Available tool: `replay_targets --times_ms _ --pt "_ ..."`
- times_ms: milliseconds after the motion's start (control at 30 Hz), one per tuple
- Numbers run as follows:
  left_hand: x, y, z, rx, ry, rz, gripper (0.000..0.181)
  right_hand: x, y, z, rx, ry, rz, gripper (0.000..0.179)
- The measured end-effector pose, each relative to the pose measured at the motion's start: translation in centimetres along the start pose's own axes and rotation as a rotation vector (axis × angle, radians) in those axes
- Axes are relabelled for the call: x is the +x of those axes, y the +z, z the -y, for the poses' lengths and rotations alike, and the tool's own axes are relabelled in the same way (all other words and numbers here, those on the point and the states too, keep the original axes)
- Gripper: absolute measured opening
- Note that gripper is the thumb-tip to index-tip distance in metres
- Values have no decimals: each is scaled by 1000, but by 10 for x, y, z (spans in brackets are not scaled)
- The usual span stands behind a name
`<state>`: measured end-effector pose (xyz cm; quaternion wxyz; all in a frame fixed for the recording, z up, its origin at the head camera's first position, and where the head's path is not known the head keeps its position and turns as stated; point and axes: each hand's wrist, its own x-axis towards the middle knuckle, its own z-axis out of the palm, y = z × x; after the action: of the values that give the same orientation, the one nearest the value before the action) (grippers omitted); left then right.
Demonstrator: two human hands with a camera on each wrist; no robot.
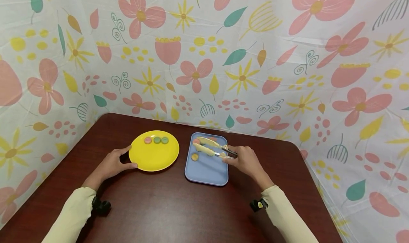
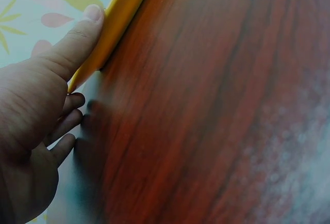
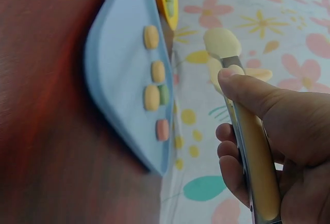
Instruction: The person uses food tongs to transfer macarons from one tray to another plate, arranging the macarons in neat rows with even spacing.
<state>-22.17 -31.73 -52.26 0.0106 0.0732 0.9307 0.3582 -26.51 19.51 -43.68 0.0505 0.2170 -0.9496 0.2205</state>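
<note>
Floral cloth [image 1: 191, 19] backed the dark wooden surface [image 1: 159, 207]. We saw the left hand [image 1: 112, 163] with thumb and fingers spread wide, touching the rim of the yellow plate [image 1: 153, 156]; three pastel rounds [image 1: 157, 140] lay on it, right of those fingers. We noted the right hand [image 1: 245, 160], fingers curled round cream-tipped tongs [image 1: 205, 150], tips apart, above the blue tray [image 1: 206, 173]; yellow, green and pink rounds [image 3: 151, 97] lay there, left of these fingers.

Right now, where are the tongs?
In the head view, the tongs are in the right hand, over the blue tray, right of the yellow plate.
</note>
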Motion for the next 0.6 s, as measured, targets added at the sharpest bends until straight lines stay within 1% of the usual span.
replay_targets --times_ms 233,367,600 --pt "2 -1 1 7 16 3 109 18 -7 15 -15 -30 12 62" --pt "3 0 2 17 10 5 111 28 -10 22 -29 -59 6 63" --pt "4 1 4 14 10 1 111 44 -16 40 -65 -101 29 64"
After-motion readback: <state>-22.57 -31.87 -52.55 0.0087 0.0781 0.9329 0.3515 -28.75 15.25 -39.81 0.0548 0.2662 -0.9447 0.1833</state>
